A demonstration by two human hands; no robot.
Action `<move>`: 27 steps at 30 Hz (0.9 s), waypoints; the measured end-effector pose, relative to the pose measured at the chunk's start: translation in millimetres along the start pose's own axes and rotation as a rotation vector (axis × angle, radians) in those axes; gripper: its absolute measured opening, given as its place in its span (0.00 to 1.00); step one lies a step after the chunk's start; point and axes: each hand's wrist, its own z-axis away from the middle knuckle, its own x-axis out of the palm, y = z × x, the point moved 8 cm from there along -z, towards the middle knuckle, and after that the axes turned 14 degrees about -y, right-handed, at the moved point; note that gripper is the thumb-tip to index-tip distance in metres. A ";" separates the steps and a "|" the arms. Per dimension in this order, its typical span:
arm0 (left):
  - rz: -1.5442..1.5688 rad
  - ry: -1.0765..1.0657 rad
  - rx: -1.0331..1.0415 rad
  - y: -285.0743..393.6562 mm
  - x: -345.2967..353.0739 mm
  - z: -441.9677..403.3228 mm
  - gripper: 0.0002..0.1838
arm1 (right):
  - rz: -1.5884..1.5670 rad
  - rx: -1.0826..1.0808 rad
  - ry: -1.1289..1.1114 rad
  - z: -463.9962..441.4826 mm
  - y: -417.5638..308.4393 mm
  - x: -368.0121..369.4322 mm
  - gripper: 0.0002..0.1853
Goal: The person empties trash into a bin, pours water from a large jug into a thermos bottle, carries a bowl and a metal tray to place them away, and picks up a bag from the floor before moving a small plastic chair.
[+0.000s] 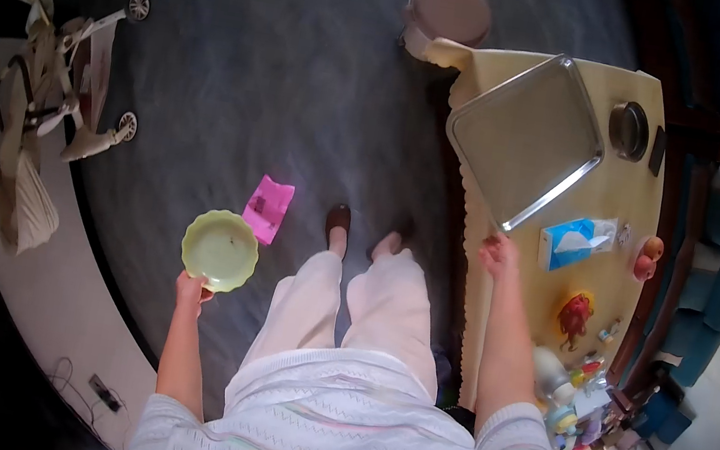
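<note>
My left hand (191,290) is closed on the rim of a pale green scalloped bowl (220,252), held out over the floor with its inside facing up. A few small dark specks show in the bowl. Just past its rim, a bright pink packet (268,210) appears against the dark floor. On the other side, my right hand (498,255) is at the near corner of a large rectangular metal tray (525,133), fingers curled at that corner. The tray is over the table, its left corner near the scalloped cloth edge.
The cloth-covered table (514,292) bears a blue tissue pack (572,244), a round dark dish (628,130), reddish fruit (646,259) and a red item (574,317). A lidded bin (450,15) stands beyond the table. At far left is a stroller (73,76).
</note>
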 end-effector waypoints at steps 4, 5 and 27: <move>-0.007 0.002 0.001 40.2 7.3 -17.8 0.16 | 0.005 0.041 0.165 -20.2 -26.8 3.1 0.12; -0.051 0.026 0.002 53.0 9.4 -23.2 0.15 | 0.018 0.079 0.194 -27.8 -27.8 -5.3 0.12; -0.030 0.166 -0.135 456.6 10.7 -149.5 0.16 | -0.179 -0.121 -0.281 76.1 -397.8 311.6 0.08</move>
